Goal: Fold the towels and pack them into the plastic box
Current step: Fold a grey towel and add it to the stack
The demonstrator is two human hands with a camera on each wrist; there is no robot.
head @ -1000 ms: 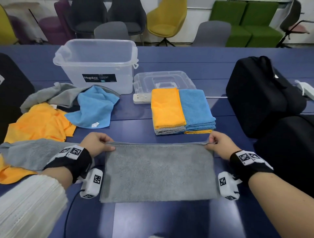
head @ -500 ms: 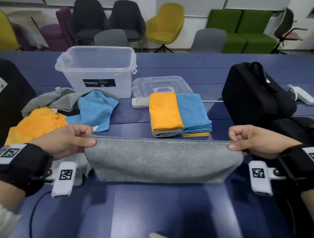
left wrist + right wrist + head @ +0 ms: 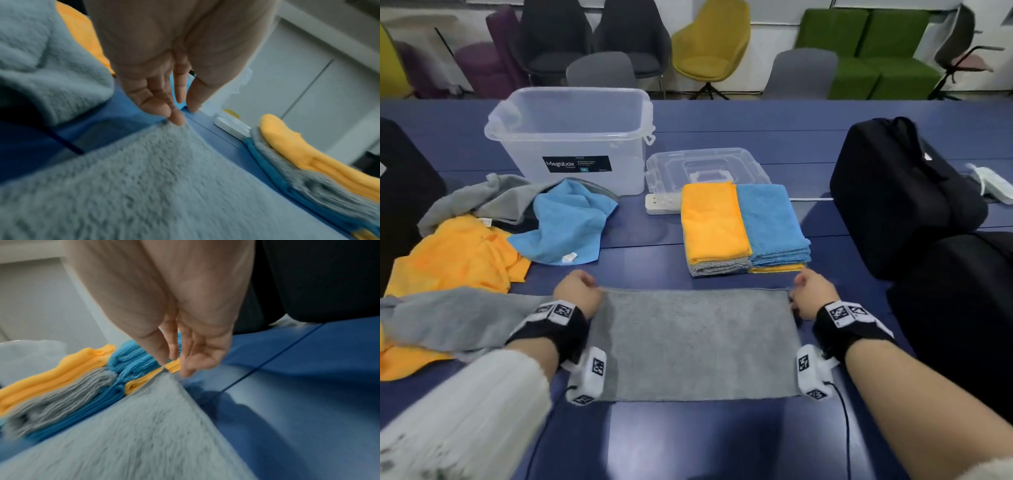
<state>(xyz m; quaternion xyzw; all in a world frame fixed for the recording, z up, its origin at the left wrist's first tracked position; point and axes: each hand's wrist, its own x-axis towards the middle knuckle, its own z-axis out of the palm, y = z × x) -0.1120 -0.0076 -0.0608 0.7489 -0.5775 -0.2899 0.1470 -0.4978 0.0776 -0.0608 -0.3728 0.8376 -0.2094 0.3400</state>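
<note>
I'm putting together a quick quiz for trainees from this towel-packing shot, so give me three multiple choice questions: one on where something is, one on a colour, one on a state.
1. Where does the clear lid lie relative to the plastic box?
A. On top of it
B. Beside it on its right, behind the folded stacks
C. Inside it

2. What colour is the spread towel nearest the person?
A. Orange
B. Blue
C. Grey

3. The plastic box is:
A. Upright with its top open
B. Closed with its lid
C. Tipped on its side

Answers: 1 B, the lid lies flat by the box's right wall; 2 C, its pile is plainly grey; 3 A, its rim is bare and faces up.
</note>
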